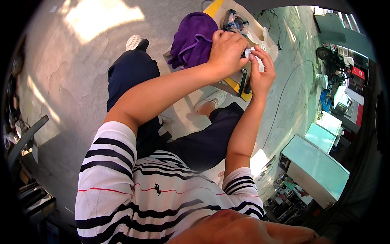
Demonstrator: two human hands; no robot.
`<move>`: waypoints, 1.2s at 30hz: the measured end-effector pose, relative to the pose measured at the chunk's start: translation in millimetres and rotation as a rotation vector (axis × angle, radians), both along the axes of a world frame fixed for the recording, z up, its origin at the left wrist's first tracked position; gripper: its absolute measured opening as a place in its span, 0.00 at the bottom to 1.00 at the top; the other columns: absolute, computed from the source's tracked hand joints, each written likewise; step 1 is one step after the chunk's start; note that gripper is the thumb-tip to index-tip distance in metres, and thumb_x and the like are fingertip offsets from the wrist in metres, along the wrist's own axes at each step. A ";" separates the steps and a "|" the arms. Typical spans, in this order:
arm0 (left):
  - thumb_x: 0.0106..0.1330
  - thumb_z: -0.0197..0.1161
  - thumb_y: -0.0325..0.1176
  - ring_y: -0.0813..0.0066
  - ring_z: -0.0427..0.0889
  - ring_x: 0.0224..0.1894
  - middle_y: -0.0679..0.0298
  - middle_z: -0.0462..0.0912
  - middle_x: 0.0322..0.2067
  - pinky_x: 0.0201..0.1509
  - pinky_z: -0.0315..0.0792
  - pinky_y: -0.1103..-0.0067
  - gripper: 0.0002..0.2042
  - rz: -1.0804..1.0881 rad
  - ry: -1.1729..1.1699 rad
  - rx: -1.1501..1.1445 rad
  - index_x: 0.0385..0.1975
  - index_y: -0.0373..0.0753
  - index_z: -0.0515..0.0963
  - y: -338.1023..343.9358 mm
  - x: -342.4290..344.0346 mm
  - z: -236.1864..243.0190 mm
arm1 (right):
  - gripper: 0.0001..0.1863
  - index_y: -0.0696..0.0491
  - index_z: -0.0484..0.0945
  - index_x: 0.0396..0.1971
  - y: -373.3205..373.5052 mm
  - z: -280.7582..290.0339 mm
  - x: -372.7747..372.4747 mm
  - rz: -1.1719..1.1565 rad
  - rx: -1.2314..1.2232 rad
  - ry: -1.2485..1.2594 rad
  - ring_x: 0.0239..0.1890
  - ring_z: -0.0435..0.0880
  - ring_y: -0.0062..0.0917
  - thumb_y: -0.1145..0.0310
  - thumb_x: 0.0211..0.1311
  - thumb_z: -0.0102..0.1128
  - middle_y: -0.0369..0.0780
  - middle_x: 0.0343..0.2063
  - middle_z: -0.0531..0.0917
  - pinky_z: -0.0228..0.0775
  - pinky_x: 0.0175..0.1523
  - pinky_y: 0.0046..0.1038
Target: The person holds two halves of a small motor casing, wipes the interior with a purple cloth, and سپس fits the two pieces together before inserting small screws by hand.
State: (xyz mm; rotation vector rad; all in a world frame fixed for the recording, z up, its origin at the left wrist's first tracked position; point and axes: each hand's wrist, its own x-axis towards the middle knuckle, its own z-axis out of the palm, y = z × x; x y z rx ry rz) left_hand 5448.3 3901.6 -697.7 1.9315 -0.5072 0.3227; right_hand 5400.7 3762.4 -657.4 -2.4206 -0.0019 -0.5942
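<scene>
Both hands are raised together over a low stand with yellow edges. My left hand has its fingers curled at a small white piece with a dark part beside it. My right hand grips the white piece between thumb and fingers. A crumpled purple cloth lies just left of my hands. Behind them sit a dark shiny device and a pale curved plastic part. A long black tool with a silver end lies below my hands; part of it is hidden.
My legs in dark trousers straddle the stand's near side on a concrete floor. Cables run along the floor at the right. Beyond them stand pale green cabinets, a white bucket and dark machinery. Dark clutter lines the left edge.
</scene>
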 end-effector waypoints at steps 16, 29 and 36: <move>0.51 0.73 0.36 0.64 0.75 0.53 0.67 0.81 0.44 0.64 0.56 0.62 0.15 -0.053 0.041 0.048 0.38 0.44 0.79 3.3 -1.8 3.2 | 0.09 0.56 0.84 0.36 6.0 3.2 -1.8 -0.175 0.083 0.071 0.48 0.83 0.27 0.67 0.60 0.70 0.40 0.43 0.87 0.70 0.57 0.28; 0.47 0.72 0.36 0.64 0.74 0.53 0.66 0.81 0.39 0.61 0.57 0.60 0.13 -0.003 -0.018 0.002 0.32 0.43 0.80 -1.2 0.0 0.1 | 0.10 0.54 0.84 0.41 7.6 3.7 -1.3 -0.023 -0.002 -0.010 0.51 0.81 0.33 0.69 0.60 0.68 0.41 0.46 0.84 0.70 0.59 0.32; 0.52 0.72 0.36 0.63 0.75 0.52 0.67 0.82 0.42 0.64 0.57 0.63 0.14 -0.031 0.043 0.047 0.37 0.44 0.81 3.7 -1.1 5.4 | 0.09 0.56 0.84 0.41 1.2 -5.4 -2.3 -0.086 0.088 0.061 0.43 0.84 0.27 0.70 0.62 0.66 0.39 0.38 0.86 0.73 0.51 0.28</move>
